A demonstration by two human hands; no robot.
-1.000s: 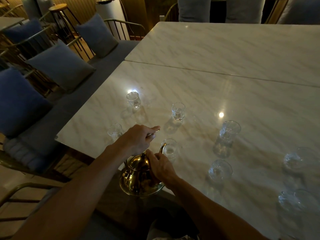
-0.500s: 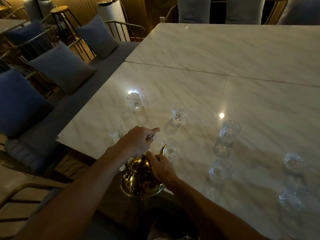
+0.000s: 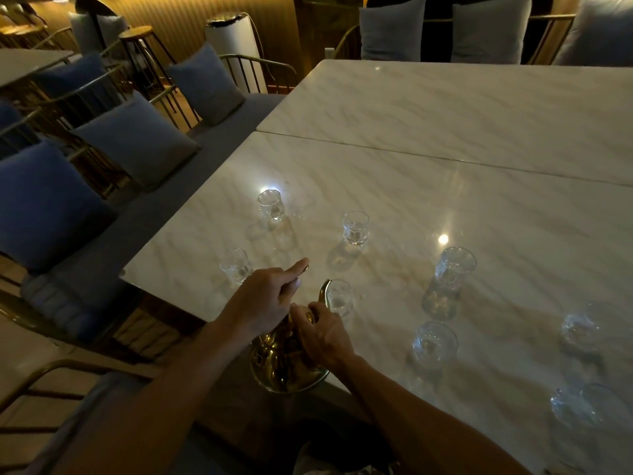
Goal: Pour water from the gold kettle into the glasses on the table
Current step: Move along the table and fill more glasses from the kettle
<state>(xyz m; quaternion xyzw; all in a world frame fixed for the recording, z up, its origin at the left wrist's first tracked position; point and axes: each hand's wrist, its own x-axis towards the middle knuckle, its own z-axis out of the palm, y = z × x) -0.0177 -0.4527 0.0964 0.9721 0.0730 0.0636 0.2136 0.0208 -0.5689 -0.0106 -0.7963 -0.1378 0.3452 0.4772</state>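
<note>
**Kettle tipped at nearest glass, pour in hand**

Gold kettle (image 3: pixel 287 359) sits low at the near edge of the marble counter (image 3: pixel 428 186), body tilted fwd, spout (image 3: pixel 323 291) up against the rim of the nearest glass (image 3: pixel 339 298). Left hand (image 3: pixel 263 305) has its grip closed round the thin handle above the kettle; right hand (image 3: pixel 323 334) is pressed on the lid/shoulder w/ fingers curled, steadying it. No stream visible in the dim light, so can't tell if water is running. Judged step: pouring into (or about to pour into) this first near glass. Next move likely needs a bit more tilt, spout kept over the rim, then a lift across to the small glass (image 3: pixel 236 265) to the left or the glass (image 3: pixel 435 342) to the right.

Other glasses stand well apart across the counter: one far-left (image 3: pixel 270 204), one mid (image 3: pixel 355 228), a taller one (image 3: pixel 448 282). Fill levels unreadable. Counter is glossy, w/ lamp glare. Room dim; bench w/ blue cushions (image 3: pixel 44 204) on the left
</note>
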